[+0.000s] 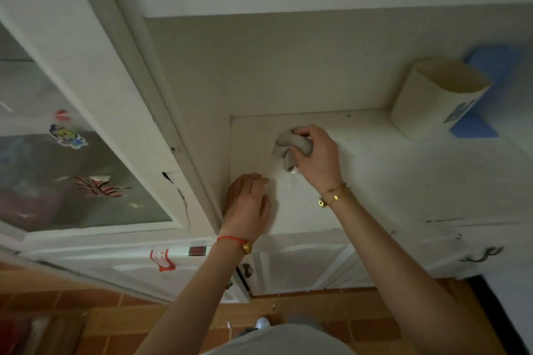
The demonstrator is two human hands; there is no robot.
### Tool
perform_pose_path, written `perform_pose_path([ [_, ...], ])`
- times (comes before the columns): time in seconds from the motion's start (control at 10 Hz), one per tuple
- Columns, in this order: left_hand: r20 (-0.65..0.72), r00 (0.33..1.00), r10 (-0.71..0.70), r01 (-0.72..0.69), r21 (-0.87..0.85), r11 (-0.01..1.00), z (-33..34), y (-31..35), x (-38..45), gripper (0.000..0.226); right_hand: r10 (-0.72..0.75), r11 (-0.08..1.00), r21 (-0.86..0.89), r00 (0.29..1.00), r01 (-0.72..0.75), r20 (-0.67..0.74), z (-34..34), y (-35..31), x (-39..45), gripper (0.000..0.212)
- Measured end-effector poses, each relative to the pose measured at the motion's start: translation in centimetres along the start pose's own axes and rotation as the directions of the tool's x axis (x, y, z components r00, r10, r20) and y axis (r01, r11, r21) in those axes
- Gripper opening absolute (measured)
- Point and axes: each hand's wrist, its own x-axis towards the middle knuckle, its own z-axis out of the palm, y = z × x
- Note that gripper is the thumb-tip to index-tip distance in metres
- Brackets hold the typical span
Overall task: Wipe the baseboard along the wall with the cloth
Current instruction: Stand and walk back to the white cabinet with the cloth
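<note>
My right hand grips a crumpled grey cloth and holds it against the white cabinet top, close to the back wall. My left hand lies flat with straight fingers on the same top, near its left corner beside the tall cabinet's frame. The strip where the top meets the wall runs just behind the cloth. No floor-level baseboard is visible.
A cream open-topped container stands at the back right, with blue sheets behind it. A glass door with stickers fills the left. White cabinet doors and an orange tiled floor lie below.
</note>
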Motion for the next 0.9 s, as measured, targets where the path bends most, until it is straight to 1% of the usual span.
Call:
perform_pose_path([
  [0.1, -0.013, 0.999, -0.038, 0.038, -0.005, 0.999, 0.9, -0.4, 0.5, 0.039, 0.056, 0.998, 0.001, 0.998, -0.056, 0.029, 3.6, 0.0, 4.4, 0.023],
  [0.2, -0.017, 0.998, -0.058, 0.057, -0.009, 0.998, 1.4, -0.3, 0.4, 0.032, 0.107, 0.994, -0.037, 0.989, -0.104, 0.107, 7.0, 0.2, 8.2, 0.021],
  [0.3, -0.017, 0.998, -0.059, 0.058, -0.033, 0.998, 1.4, -0.2, 0.5, 0.031, 0.134, 0.990, -0.056, 0.975, -0.127, 0.174, 10.3, 0.5, 10.9, 0.021],
  [0.4, -0.003, 0.997, -0.080, 0.079, -0.052, 0.995, 1.7, -0.5, 0.5, 0.035, 0.146, 0.988, -0.072, 0.965, -0.134, 0.216, 13.3, 1.0, 12.3, 0.025],
  [0.5, -0.009, 0.997, -0.076, 0.075, -0.085, 0.994, 1.9, -0.7, 0.5, 0.036, 0.137, 0.987, -0.118, 0.958, -0.110, 0.251, 15.3, 1.1, 13.2, 0.028],
  [0.6, -0.031, 0.998, -0.063, 0.060, -0.086, 0.994, 2.1, -0.7, 0.5, 0.035, 0.117, 0.985, -0.152, 0.959, -0.079, 0.258, 16.7, 1.5, 13.4, 0.028],
  [0.7, -0.034, 0.997, -0.072, 0.069, -0.081, 0.994, 2.0, -0.7, 0.5, 0.035, 0.094, 0.983, -0.179, 0.943, -0.037, 0.321, 16.7, 1.9, 12.9, 0.030],
  [0.8, -0.053, 0.997, -0.058, 0.053, -0.080, 0.995, 2.0, -0.7, 0.5, 0.035, 0.061, 0.987, -0.163, 0.922, 0.002, 0.382, 16.1, 2.1, 12.7, 0.038],
  [0.9, -0.056, 0.997, -0.054, 0.049, -0.078, 0.996, 1.8, -0.7, 0.5, 0.034, -0.001, 0.995, -0.097, 0.937, 0.037, 0.349, 13.5, 2.1, 11.9, 0.040],
])
